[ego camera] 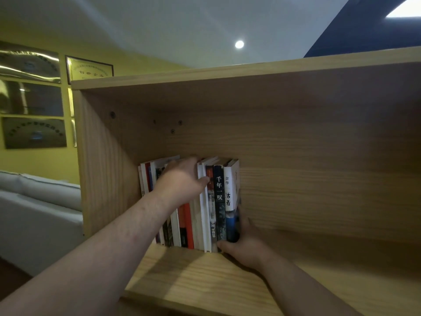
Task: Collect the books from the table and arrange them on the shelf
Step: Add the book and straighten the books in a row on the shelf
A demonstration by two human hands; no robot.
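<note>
A row of several books (205, 215) stands upright on the wooden shelf board (205, 277), near the shelf's left wall. My left hand (182, 181) rests on the tops and spines of the books in the middle of the row, fingers curled over their upper edges. My right hand (243, 245) grips the lower right end of the row, fingers around the white-spined book (229, 190) and the dark-spined book (219, 201) next to it. The books at the left end lean slightly.
The shelf compartment's left wall (102, 167) stands close to the books; its top board (227, 74) is above. To the right of the books the shelf board runs on bare. A light sofa (38, 213) and framed plaques (88, 69) on a yellow wall lie to the left.
</note>
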